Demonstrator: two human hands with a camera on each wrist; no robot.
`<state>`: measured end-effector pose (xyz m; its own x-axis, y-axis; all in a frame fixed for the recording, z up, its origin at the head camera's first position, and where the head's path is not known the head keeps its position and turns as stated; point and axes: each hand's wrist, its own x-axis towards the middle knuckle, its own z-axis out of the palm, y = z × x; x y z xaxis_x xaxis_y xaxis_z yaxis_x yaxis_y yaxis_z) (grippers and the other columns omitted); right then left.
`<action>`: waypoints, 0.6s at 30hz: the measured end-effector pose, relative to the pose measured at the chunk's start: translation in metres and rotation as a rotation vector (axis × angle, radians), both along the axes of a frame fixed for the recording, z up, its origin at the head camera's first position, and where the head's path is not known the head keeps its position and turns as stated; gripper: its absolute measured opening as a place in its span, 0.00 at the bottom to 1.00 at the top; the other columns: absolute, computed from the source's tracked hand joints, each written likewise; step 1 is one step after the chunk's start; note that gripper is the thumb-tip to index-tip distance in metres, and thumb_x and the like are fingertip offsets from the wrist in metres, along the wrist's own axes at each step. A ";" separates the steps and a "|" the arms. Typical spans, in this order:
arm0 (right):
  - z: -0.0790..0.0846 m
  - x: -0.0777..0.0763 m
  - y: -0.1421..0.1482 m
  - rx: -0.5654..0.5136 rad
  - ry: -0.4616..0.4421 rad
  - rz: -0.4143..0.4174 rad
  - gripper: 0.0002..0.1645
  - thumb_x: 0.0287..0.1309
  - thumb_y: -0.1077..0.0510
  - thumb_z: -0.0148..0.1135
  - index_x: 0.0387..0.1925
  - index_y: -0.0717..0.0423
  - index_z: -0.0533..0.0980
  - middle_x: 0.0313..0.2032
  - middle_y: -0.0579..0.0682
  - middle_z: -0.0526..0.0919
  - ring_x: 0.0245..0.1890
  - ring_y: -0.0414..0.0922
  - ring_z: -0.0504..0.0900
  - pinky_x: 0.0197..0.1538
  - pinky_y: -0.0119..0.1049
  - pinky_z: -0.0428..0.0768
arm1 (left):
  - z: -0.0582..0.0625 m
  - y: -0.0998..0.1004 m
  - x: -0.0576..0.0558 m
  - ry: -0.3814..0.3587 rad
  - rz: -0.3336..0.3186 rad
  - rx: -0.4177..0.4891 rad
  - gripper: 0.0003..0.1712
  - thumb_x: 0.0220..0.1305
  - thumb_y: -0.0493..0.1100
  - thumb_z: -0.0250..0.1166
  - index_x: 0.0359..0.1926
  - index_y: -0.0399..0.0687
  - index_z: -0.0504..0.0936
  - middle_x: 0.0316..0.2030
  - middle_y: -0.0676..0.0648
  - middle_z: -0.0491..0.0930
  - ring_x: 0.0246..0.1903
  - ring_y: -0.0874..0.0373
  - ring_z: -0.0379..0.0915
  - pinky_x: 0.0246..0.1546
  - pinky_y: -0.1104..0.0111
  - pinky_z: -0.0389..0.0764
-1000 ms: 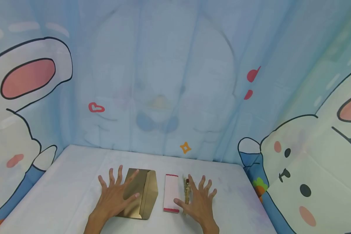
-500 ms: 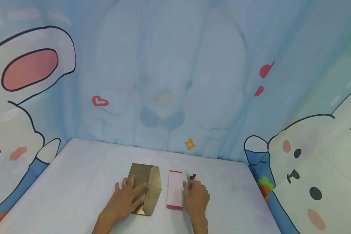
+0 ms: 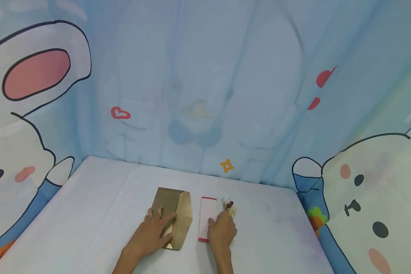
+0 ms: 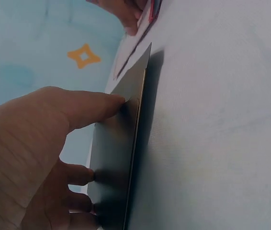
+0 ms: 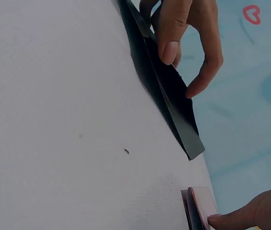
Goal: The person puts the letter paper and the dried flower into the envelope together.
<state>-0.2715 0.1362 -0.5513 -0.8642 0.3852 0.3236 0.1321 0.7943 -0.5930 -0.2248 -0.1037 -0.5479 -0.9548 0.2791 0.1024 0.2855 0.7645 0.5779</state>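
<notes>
A gold envelope (image 3: 168,198) lies on the white table with its flap side to the right. My left hand (image 3: 150,232) rests on it, fingers spread. In the left wrist view its thumb and fingertips touch the dark, metallic face. Right of it lies a pink folded card (image 3: 208,211) with red edges. My right hand (image 3: 222,230) is low over a bundle of dried flowers (image 3: 229,207), whose heads show past the knuckles; its stems are hidden. The right thumb (image 5: 226,219) touches the card's face. I cannot tell whether the curled fingers grip the stems.
The white-covered table (image 3: 123,190) runs back to a pale blue curtain (image 3: 191,76) with a printed figure on it. Printed white rabbits on cloth, one on the left (image 3: 17,144) and one on the right (image 3: 359,213), flank the table.
Both hands came down from hovering with spread fingers: the left onto the envelope, the right over the flowers. Since then the right hand has shifted left, its thumb now over the card. The view shifted too.
</notes>
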 end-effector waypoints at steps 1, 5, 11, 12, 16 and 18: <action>-0.001 0.000 -0.001 -0.005 0.009 -0.007 0.15 0.49 0.68 0.82 0.25 0.66 0.78 0.20 0.58 0.81 0.22 0.53 0.80 0.26 0.47 0.72 | 0.001 0.000 0.000 -0.008 0.003 0.008 0.35 0.74 0.53 0.71 0.78 0.60 0.73 0.79 0.21 0.62 0.76 0.10 0.52 0.68 0.24 0.71; -0.001 0.000 0.000 -0.060 0.028 -0.032 0.10 0.50 0.71 0.79 0.28 0.69 0.81 0.25 0.62 0.86 0.27 0.60 0.87 0.30 0.55 0.80 | 0.004 0.002 0.000 -0.019 0.004 0.024 0.34 0.74 0.52 0.71 0.77 0.62 0.73 0.80 0.24 0.62 0.75 0.09 0.54 0.64 0.23 0.74; 0.004 0.002 0.007 -0.214 0.000 -0.020 0.03 0.57 0.73 0.69 0.29 0.67 0.83 0.27 0.62 0.87 0.28 0.58 0.85 0.32 0.54 0.80 | 0.007 0.002 0.000 -0.028 0.006 0.045 0.34 0.73 0.50 0.72 0.76 0.61 0.74 0.80 0.25 0.62 0.75 0.08 0.53 0.73 0.24 0.66; 0.005 0.003 0.008 -0.243 -0.001 -0.016 0.03 0.57 0.73 0.69 0.29 0.66 0.84 0.27 0.62 0.88 0.28 0.57 0.86 0.32 0.53 0.80 | 0.007 0.002 0.000 -0.031 0.005 0.047 0.34 0.73 0.49 0.72 0.76 0.61 0.74 0.80 0.25 0.62 0.75 0.08 0.53 0.73 0.24 0.65; 0.008 0.005 0.015 -0.347 -0.043 0.000 0.03 0.61 0.71 0.68 0.32 0.65 0.85 0.30 0.61 0.90 0.30 0.54 0.86 0.33 0.46 0.78 | 0.008 0.003 0.002 -0.028 -0.004 0.042 0.34 0.73 0.50 0.72 0.76 0.61 0.73 0.80 0.24 0.62 0.75 0.07 0.53 0.73 0.24 0.65; 0.011 0.005 0.018 -0.416 -0.079 0.008 0.03 0.64 0.70 0.68 0.35 0.65 0.86 0.32 0.60 0.90 0.31 0.51 0.85 0.32 0.41 0.78 | 0.008 0.003 0.002 -0.024 -0.005 0.040 0.34 0.73 0.50 0.72 0.76 0.61 0.73 0.80 0.25 0.63 0.75 0.08 0.53 0.73 0.24 0.65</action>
<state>-0.2661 0.1540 -0.5407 -0.8837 0.4621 0.0746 0.1847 0.4907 -0.8515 -0.2231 -0.1008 -0.5404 -0.9557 0.2802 0.0905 0.2749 0.7390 0.6150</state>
